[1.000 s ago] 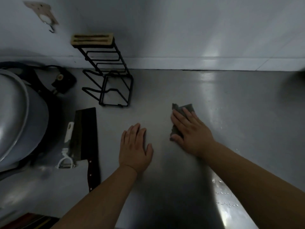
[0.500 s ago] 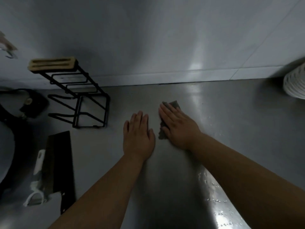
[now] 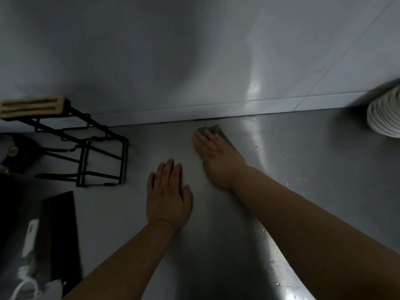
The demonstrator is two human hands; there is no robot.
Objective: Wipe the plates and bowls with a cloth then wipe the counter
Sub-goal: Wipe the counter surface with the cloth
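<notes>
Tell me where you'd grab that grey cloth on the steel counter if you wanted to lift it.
The cloth lies flat on the counter under the right hand, pressed by straight fingers. Only its far corner and right edge show. I would probably pinch that far corner from above, on the wall side: limp and flat, it offers no thicker part.

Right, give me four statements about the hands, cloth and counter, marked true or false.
1. The right hand presses a cloth flat on the counter. True.
2. The left hand grips the cleaver. False: it lies flat on bare counter, apart from it.
3. Plates are stacked at the far right. True.
4. The cloth lies under the wire rack. False: it is right of the rack, near the wall.
</notes>
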